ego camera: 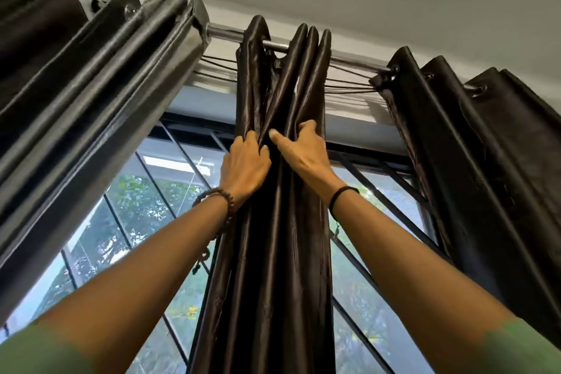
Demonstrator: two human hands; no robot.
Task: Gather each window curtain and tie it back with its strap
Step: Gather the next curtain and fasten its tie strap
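Observation:
A dark brown satin curtain [273, 252] hangs bunched into narrow folds from a metal rod [224, 32] in the middle of the view. My left hand [246, 167] grips the folds on the left side, high up, fingers curled into the fabric. On the right side my right hand [303, 152] clutches the same folds, thumb pointing left across the cloth. Both arms reach upward. No strap is visible.
A second gathered curtain [91, 85] hangs at the left and a third curtain [485, 146] at the right on the same rod. Behind them is a window with a dark diagonal grille [170, 200] and trees outside. Thin cords [349, 82] run below the rod.

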